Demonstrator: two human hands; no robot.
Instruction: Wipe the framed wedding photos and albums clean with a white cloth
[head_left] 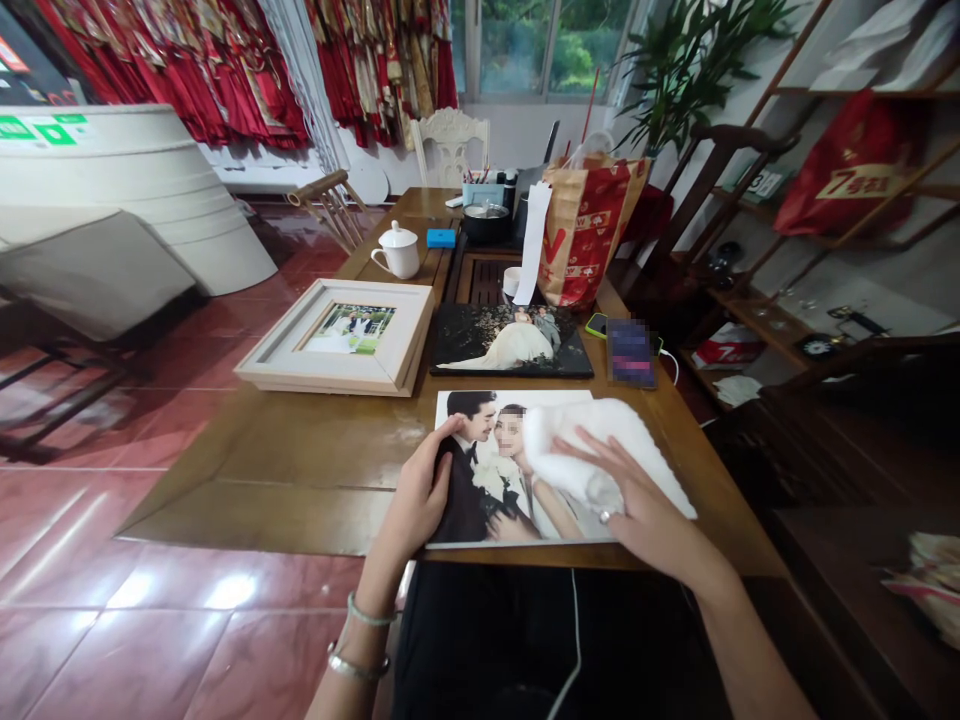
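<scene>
A large wedding photo panel (469,500) lies flat at the near edge of the wooden table, showing a couple in a dark suit and a light dress. My left hand (421,485) holds the panel's left edge, with fingers and thumb along its side. On the panel's right half, my right hand (626,490) presses a white fluffy cloth (645,440), its fingers spread over and gripping the cloth. The cloth covers the panel's upper right and hangs past its right side. Just beyond lies a darker wedding photo panel (517,340).
Stacked wooden frames (341,365) sit left of the panels. Behind stand a white lidded mug (397,250), a blue box (441,238) and a paper bag (589,230). A phone (631,355) with a white cable lies right. Wooden table (300,450) surface extends left.
</scene>
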